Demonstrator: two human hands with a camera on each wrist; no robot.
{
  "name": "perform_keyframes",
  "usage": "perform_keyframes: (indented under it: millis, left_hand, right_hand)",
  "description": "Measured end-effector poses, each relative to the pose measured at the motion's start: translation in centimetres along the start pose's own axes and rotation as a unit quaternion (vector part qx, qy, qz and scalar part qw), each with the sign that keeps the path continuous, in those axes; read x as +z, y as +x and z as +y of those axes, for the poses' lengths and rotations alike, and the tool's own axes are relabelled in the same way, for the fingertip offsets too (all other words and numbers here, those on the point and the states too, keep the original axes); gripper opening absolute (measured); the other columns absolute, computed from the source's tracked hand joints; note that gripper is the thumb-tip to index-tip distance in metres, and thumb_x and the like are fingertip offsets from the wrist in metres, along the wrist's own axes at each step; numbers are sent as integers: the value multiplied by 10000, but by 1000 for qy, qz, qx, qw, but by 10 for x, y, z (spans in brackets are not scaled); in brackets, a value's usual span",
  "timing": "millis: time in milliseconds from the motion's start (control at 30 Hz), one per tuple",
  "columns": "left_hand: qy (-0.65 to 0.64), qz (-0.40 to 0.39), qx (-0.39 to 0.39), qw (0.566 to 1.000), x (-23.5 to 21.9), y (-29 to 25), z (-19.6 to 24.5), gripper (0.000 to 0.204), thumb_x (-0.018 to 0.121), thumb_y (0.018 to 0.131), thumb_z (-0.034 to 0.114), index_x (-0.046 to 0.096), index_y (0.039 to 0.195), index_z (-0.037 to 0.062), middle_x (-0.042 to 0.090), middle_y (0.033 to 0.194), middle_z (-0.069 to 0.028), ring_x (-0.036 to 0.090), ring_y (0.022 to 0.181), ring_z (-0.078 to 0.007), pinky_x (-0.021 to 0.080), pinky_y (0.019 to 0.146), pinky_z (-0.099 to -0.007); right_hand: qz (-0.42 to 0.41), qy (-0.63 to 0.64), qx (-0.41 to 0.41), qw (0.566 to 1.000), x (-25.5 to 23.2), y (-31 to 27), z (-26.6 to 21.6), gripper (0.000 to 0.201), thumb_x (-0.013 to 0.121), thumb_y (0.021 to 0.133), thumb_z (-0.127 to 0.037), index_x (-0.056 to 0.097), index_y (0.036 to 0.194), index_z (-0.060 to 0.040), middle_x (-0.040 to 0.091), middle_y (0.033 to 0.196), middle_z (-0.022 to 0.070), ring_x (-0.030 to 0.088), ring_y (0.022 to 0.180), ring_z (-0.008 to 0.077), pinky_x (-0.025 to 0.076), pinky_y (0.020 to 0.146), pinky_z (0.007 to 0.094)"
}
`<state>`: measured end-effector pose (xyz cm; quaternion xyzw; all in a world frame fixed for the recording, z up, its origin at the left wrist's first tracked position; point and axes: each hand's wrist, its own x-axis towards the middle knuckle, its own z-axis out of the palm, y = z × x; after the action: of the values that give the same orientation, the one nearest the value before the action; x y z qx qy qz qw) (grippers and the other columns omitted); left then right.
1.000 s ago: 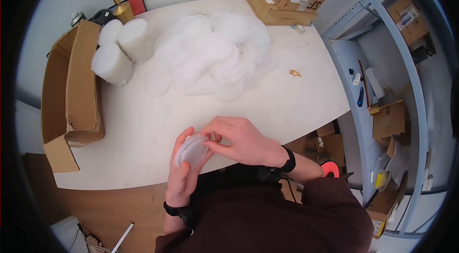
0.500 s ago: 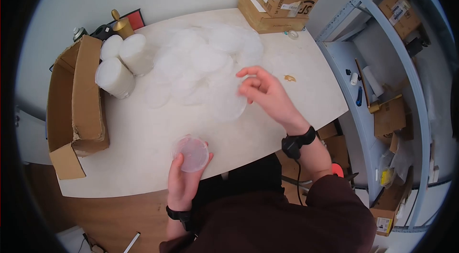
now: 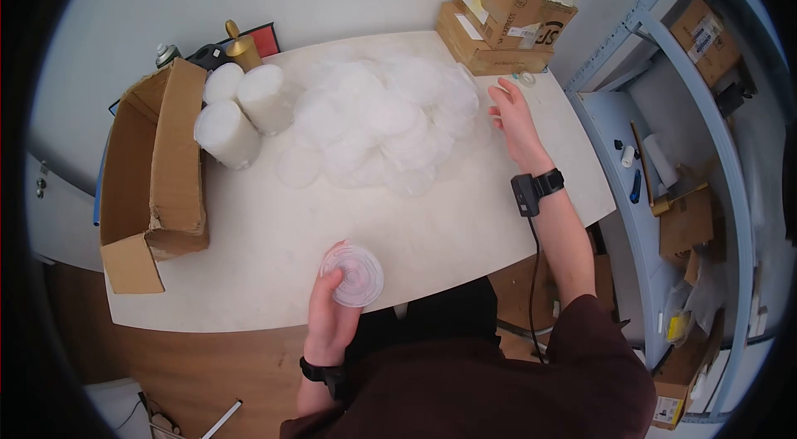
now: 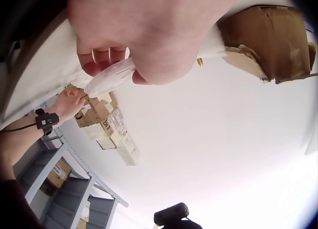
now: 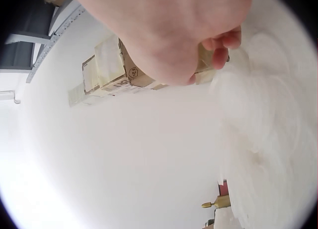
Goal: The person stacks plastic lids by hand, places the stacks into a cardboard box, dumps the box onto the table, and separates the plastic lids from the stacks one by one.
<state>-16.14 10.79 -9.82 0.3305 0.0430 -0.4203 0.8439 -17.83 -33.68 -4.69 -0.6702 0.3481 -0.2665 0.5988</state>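
Observation:
Near the table's front edge, my left hand (image 3: 330, 316) holds a round clear plastic lid (image 3: 361, 275) with rings moulded in it. The thumb lies over its face and the fingers are behind it. In the left wrist view the lid (image 4: 110, 78) appears edge-on between thumb and fingers. My right hand (image 3: 518, 125) reaches forward beside the right edge of a loose heap of translucent discs (image 3: 390, 119). Its fingers are relaxed and hold nothing visible. In the right wrist view the heap (image 5: 268, 125) lies next to the fingertips, which are partly hidden behind the palm.
Stacks of white round pieces (image 3: 228, 136) stand left of the heap, beside an open cardboard box (image 3: 178, 165). Shipping boxes (image 3: 510, 16) and a tape roll (image 3: 525, 79) are at the back right. Metal shelving (image 3: 618, 140) borders the table's right side.
My right hand left the lid, passed over the heap with a disc at its fingers, and moved right and forward without it. The left hand kept the lid, turning its face upward.

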Motion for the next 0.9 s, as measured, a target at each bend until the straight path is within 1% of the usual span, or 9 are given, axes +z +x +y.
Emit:
perform_keyframes:
  millis: [133, 200, 233, 300, 500, 567, 733, 833, 900]
  left_hand:
    - [61, 0, -3, 998, 24, 1, 16, 602, 631, 1071, 171, 450, 1632, 48, 616, 1468, -90, 603, 1364, -229, 498, 1170, -420]
    - [190, 14, 62, 980, 43, 10, 34, 585, 611, 1086, 101, 442, 1644, 62, 613, 1457, -98, 604, 1353, -211, 508, 1147, -393]
    - [197, 20, 66, 978, 57, 12, 47, 585, 611, 1086, 101, 442, 1644, 62, 613, 1457, -98, 604, 1353, -211, 508, 1147, -393]
    - [270, 9, 150, 951, 90, 24, 72, 581, 605, 1094, 66, 439, 1651, 69, 610, 1460, -97, 602, 1337, -184, 511, 1126, -367]
    - [438, -29, 231, 868, 145, 130, 117, 463, 636, 1081, 124, 568, 1534, 58, 607, 1475, -105, 636, 1248, -159, 542, 1029, -339]
    - [454, -14, 207, 866, 153, 167, 115, 529, 654, 1063, 176, 544, 1571, 80, 592, 1502, -81, 624, 1278, -164, 514, 1091, -353]
    - [517, 15, 205, 831, 153, 206, 96, 676, 674, 1032, 251, 474, 1650, 63, 561, 1545, -139, 648, 1256, -196, 571, 1035, -358]
    - [581, 1, 170, 796, 146, 202, 105, 737, 679, 1045, 321, 429, 1687, 60, 482, 1653, -199, 677, 1213, -214, 602, 991, -371]
    - [667, 10, 143, 732, 152, 180, 116, 791, 689, 1052, 388, 398, 1710, 61, 445, 1705, -244, 696, 1176, -219, 610, 971, -364]
  right_hand:
    - [7, 52, 16, 999, -19, -20, 25, 698, 693, 1095, -362, 440, 1651, -26, 599, 1366, 31, 567, 951, 84, 467, 804, 252]
    - [5, 79, 31, 996, -20, -19, 36, 669, 686, 1101, -356, 461, 1638, -27, 600, 1355, 27, 566, 947, 81, 465, 794, 242]
    - [12, 106, 26, 994, -21, -21, 36, 634, 682, 1105, -344, 485, 1620, -30, 604, 1335, 21, 565, 942, 78, 463, 785, 234]
    - [19, 137, 21, 990, -24, -23, 36, 600, 677, 1110, -333, 510, 1602, -32, 608, 1314, 15, 564, 937, 75, 460, 777, 226]
    - [-24, 135, 19, 990, -15, -32, 29, 553, 668, 1119, -283, 521, 1586, -25, 626, 1320, 13, 554, 910, 68, 459, 796, 232]
    - [-29, 125, -3, 992, -14, -33, 31, 547, 686, 1112, -305, 553, 1557, -15, 644, 1223, 10, 561, 896, 67, 456, 755, 227]
    - [-41, 129, -28, 990, -15, -37, 29, 501, 667, 1127, -291, 572, 1532, -13, 648, 1214, 10, 552, 882, 61, 446, 752, 224]
    - [-46, 125, -35, 990, -13, -42, 19, 480, 654, 1134, -287, 579, 1523, -16, 654, 1221, 7, 545, 889, 59, 439, 769, 222]
    - [-57, 122, -33, 990, -9, -44, 18, 474, 649, 1137, -287, 581, 1521, -17, 658, 1229, 5, 542, 893, 59, 436, 780, 222]
